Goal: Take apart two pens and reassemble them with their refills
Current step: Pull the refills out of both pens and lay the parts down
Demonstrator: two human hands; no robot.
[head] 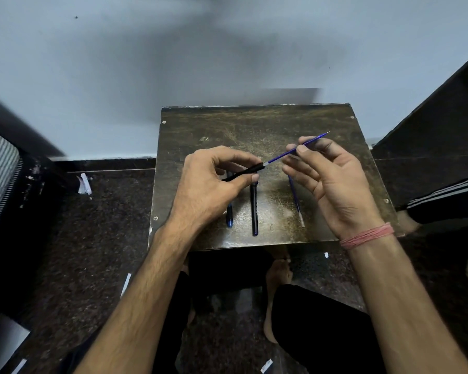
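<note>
Both hands work above the counter (281,122): left hand (214,182) clamps the black barrel (243,172), right hand (333,179) pinches the blue refill (287,153). Thin and probably bendy, it's best gripped near the barrel mouth.

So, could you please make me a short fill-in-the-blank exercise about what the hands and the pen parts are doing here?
1. The left hand holds a black pen barrel, and the right hand pinches a ____ refill at its open end.
2. A second refill lies on the small table, under the ____ hand.
3. A black pen part lies on the table between a blue piece and the second ____.

Missing words: blue; right; refill
</note>
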